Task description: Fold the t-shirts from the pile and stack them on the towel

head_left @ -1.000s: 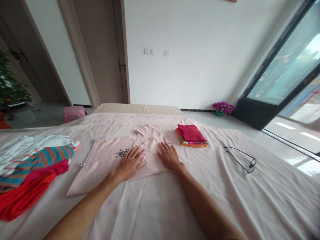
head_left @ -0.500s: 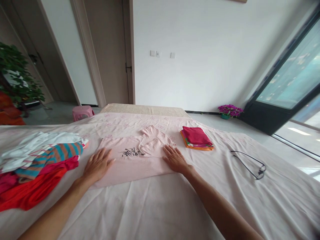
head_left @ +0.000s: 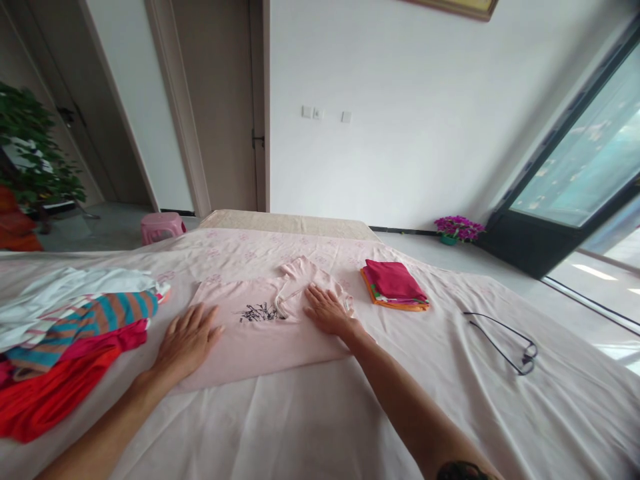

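Observation:
A pale pink T-shirt [head_left: 260, 350] with a black print lies on the bed, its near side folded over lengthwise and its neck and sleeves toward the right. My left hand [head_left: 193, 337] rests flat on the shirt's left end, fingers spread. Farther right, my right hand [head_left: 327, 312] lies palm down on the shirt near the neck and sleeve, its fingers stretched out. Neither hand grips the cloth. Just beyond the shirt on the right is a folded stack of clothes [head_left: 395, 280], dark red on top and orange below.
Loose clothes [head_left: 95, 320] in white, stripes and red are heaped on the left of the bed sheet [head_left: 300, 427]. Black-framed glasses [head_left: 525, 357] lie at the right. Past the bed stand a pink stool [head_left: 163, 228] and a pot of purple flowers [head_left: 457, 229].
My right hand has slid left and inward over the shirt, toward the neck. My left hand stays on the left end. The view has tilted up slightly.

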`<action>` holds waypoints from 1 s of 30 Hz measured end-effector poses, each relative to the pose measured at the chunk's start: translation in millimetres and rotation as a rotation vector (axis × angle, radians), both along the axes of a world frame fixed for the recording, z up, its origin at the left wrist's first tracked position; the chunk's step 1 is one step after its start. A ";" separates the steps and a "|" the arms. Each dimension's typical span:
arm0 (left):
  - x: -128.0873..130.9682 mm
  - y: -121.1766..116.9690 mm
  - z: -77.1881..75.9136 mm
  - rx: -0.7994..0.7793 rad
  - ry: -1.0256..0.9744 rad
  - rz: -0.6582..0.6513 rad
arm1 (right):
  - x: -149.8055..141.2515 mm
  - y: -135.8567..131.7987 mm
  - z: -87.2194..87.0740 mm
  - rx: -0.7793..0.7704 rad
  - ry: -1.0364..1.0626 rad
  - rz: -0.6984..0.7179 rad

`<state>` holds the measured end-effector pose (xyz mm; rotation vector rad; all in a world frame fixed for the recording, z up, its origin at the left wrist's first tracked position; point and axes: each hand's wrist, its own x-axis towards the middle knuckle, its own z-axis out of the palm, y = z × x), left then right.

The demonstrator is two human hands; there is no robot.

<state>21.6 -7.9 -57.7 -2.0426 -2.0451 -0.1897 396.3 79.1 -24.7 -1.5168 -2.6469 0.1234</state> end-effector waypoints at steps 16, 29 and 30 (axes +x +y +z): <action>3.1 -1.7 2.0 0.003 0.005 0.009 | 20.7 34.1 -5.0 0.022 -0.020 -0.198; 2.7 -2.0 3.3 0.003 -0.033 0.021 | 20.2 30.9 -0.6 0.011 0.030 -0.226; 2.7 -1.9 3.0 0.005 -0.031 0.021 | 20.3 31.0 -0.6 0.014 0.034 -0.225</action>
